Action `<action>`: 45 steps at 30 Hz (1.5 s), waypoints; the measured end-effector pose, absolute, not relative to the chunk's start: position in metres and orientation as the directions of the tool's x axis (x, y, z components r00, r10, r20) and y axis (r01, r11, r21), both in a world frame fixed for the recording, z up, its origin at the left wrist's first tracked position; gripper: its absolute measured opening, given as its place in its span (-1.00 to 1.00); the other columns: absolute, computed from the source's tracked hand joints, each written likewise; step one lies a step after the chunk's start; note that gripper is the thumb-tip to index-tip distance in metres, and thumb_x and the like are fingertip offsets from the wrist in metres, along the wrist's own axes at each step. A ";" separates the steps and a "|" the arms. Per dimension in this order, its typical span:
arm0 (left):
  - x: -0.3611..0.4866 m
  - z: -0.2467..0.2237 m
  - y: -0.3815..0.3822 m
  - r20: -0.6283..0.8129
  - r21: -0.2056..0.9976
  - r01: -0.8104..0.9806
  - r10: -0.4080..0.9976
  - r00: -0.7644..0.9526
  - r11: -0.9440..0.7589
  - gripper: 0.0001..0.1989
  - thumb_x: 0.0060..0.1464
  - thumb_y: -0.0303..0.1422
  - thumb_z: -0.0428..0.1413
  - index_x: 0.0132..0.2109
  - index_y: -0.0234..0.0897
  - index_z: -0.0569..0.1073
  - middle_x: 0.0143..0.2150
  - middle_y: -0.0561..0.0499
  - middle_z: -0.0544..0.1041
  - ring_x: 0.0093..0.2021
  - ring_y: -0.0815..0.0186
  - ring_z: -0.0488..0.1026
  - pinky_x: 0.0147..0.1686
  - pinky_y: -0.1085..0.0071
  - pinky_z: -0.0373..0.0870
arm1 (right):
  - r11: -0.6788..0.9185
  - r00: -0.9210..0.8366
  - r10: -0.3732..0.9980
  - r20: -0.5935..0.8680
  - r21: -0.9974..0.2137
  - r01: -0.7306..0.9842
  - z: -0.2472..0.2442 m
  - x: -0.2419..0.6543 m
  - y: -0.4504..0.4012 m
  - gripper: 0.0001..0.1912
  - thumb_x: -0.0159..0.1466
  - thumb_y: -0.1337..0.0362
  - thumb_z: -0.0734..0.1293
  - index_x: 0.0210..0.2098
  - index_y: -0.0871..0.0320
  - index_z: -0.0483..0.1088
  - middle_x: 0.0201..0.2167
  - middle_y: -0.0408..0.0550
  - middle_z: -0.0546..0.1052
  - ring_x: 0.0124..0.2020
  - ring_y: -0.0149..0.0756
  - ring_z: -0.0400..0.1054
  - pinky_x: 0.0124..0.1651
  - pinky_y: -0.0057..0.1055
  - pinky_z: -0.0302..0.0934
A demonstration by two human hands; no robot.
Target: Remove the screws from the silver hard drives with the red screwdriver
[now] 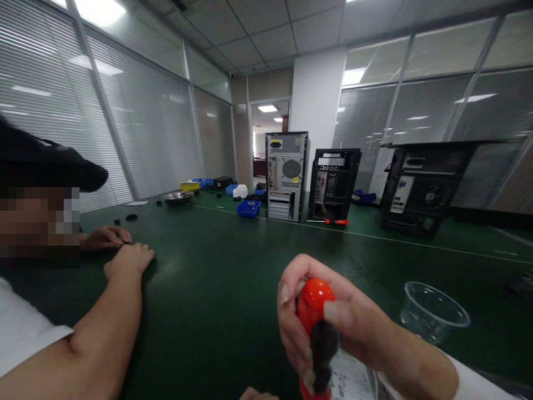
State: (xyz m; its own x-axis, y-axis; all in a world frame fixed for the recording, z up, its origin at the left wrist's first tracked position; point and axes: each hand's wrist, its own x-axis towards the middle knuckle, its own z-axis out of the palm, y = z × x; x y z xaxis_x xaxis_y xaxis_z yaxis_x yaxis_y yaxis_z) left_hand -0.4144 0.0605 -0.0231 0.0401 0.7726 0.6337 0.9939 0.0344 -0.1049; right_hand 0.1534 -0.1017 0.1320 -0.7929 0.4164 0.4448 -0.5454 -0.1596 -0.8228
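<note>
My right hand (310, 311) is raised over the green table with its fingers wrapped around a red-and-black screwdriver (317, 297). The rounded red handle end points up, and a dark part shows below the thumb; no shaft can be seen. Only a small bit of my left hand (259, 395) appears at the bottom edge, its fingers mostly cut off. Beneath my right wrist lies a printed sheet (352, 378), partly covered. To the right of that wrist stands a clear plastic cup (433, 311) with small bits inside.
Computer cases (287, 178) stand across the table (200, 278), with a red-handled screwdriver (336, 222) before the middle one. Blue trays (249, 209) and a metal bowl (178, 196) sit farther back. At left, a co-worker's hands (129, 258) rest on the table.
</note>
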 end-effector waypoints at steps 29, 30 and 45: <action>-0.401 -0.010 0.055 0.596 0.005 0.999 0.802 -0.042 0.049 -0.44 -1.02 -0.16 0.39 -0.84 -0.23 0.17 -0.65 0.27 -0.13 -0.42 0.29 0.25 -0.04 -0.13 0.02 | -0.102 -0.793 0.395 0.463 -0.836 -0.539 0.141 0.157 -0.113 -0.68 0.49 0.07 0.24 -0.18 0.23 0.36 -0.18 -0.02 0.45 -0.41 -0.50 0.38 -0.29 -0.51 0.32; -0.396 -0.007 0.052 0.567 -0.020 0.997 0.822 -0.052 0.077 -0.44 -1.02 -0.15 0.39 -0.84 -0.22 0.18 -0.65 0.25 -0.11 -0.42 0.27 0.26 -0.05 -0.13 0.05 | -0.099 -0.785 0.407 0.467 -0.832 -0.547 0.141 0.157 -0.113 -0.67 0.49 0.06 0.23 -0.18 0.23 0.36 -0.21 -0.02 0.45 -0.42 -0.50 0.37 -0.31 -0.53 0.30; -0.375 0.011 0.041 0.349 0.383 0.870 0.921 0.174 -0.310 -0.30 -0.53 0.31 0.27 -0.74 -0.22 0.20 -0.62 0.07 0.06 -0.29 0.11 0.42 -0.13 0.01 0.18 | -0.185 -0.730 0.472 0.495 -0.754 -0.631 0.133 0.154 -0.119 -0.84 0.38 0.28 0.45 -0.20 0.16 0.38 -0.30 -0.17 0.46 -0.33 -0.51 0.43 -0.18 -0.52 0.35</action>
